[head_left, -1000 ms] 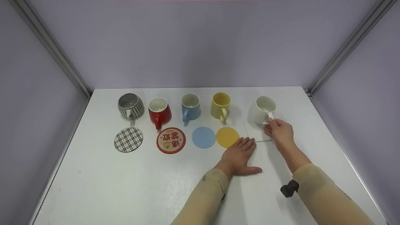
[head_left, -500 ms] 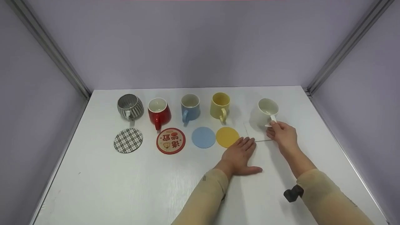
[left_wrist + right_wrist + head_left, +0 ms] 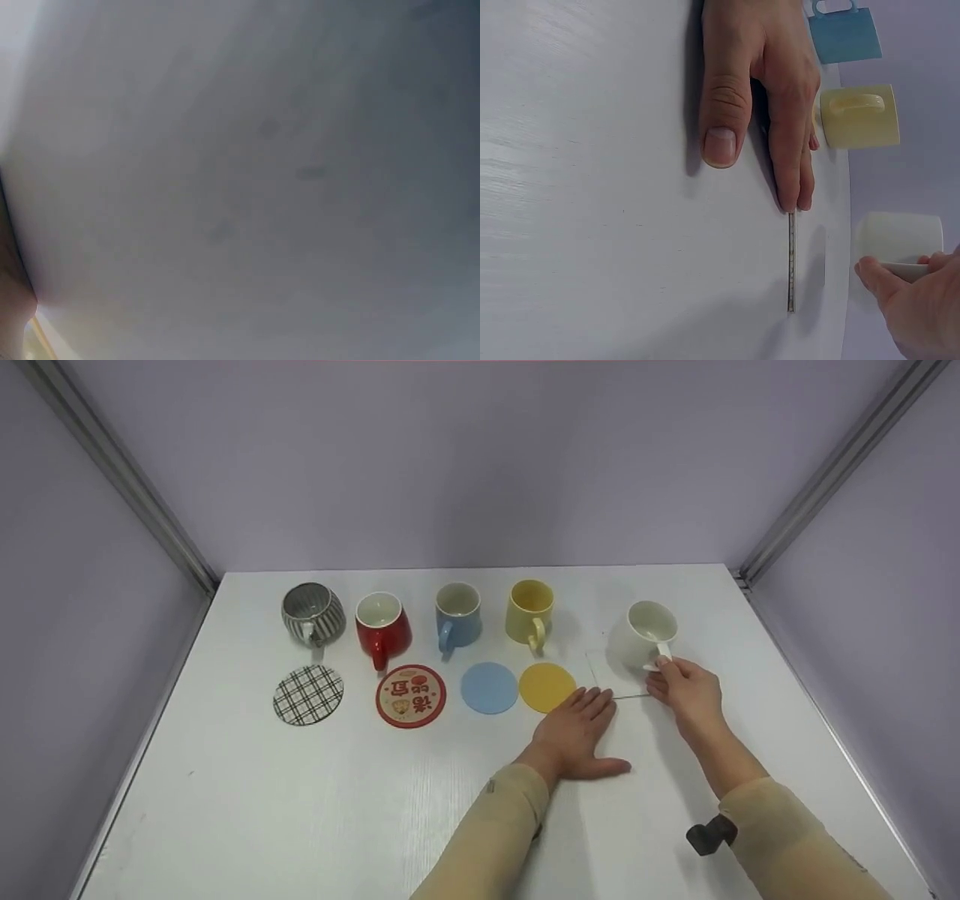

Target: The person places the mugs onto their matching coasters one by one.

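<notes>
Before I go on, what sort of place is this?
Probably a small purpose-built work booth, perhaps for testing: a flat white table has plain lilac-grey panels behind it and on both sides, with straight grey metal-looking posts at the corners.

A small lab-like booth, enclosed on three sides, is seen. Plain lilac-grey walls are formed by a back panel (image 3: 480, 465) at twelve o'clock, a left panel (image 3: 75, 660) at nine and a right panel (image 3: 889, 622) at three. The corners are framed in grooved metal, by a left post (image 3: 127, 472) at ten o'clock and a right post (image 3: 834, 472) at two. A white wood-grained table (image 3: 262, 810) is enclosed between them, with mugs (image 3: 459, 622) and coasters (image 3: 489, 688) lined up in matching rows, as at a staged workstation.
</notes>
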Motion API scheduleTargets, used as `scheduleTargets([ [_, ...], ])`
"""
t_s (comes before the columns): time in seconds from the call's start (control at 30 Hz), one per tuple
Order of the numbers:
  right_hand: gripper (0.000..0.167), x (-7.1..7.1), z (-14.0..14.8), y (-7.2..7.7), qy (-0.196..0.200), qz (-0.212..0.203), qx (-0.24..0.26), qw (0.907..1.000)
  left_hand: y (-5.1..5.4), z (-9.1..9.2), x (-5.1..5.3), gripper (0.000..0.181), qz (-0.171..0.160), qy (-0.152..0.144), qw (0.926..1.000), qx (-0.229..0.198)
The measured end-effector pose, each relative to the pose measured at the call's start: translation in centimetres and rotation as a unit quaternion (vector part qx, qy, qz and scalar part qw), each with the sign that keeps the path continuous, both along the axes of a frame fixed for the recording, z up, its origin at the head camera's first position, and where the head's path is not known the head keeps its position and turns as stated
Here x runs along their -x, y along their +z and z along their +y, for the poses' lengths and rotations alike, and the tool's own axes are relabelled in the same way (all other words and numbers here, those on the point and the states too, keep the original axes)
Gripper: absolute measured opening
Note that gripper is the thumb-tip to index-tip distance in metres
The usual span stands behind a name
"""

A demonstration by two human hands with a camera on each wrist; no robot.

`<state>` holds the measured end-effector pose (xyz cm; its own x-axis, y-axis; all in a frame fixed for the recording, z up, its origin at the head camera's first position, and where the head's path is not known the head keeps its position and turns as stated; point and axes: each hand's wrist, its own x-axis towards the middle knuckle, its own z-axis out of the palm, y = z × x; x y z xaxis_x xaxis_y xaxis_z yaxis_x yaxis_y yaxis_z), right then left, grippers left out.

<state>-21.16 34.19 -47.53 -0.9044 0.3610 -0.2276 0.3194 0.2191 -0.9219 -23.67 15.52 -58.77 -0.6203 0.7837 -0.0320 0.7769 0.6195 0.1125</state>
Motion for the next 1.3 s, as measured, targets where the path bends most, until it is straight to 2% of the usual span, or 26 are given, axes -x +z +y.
scheduleTargets([
  [0.5, 0.055, -1.0, -0.1, -0.7, 0.0, 0.0, 0.015, 0.9999, 0.0, 0.0, -0.1, 0.11, 0.014, 0.003, 0.9999, -0.004],
  [1.0, 0.059, -1.4, -0.1, -1.3, 0.005, -0.023, 0.017, 0.9996, 0.4, -0.1, -0.1, 0.11, 0.008, 0.005, 1.0, 0.001],
  [1.3, 0.058, -1.6, -0.1, -1.6, 0.005, -0.017, 0.019, 0.9997, 0.2, -0.1, -0.2, 0.11, 0.006, 0.002, 1.0, -0.007],
])
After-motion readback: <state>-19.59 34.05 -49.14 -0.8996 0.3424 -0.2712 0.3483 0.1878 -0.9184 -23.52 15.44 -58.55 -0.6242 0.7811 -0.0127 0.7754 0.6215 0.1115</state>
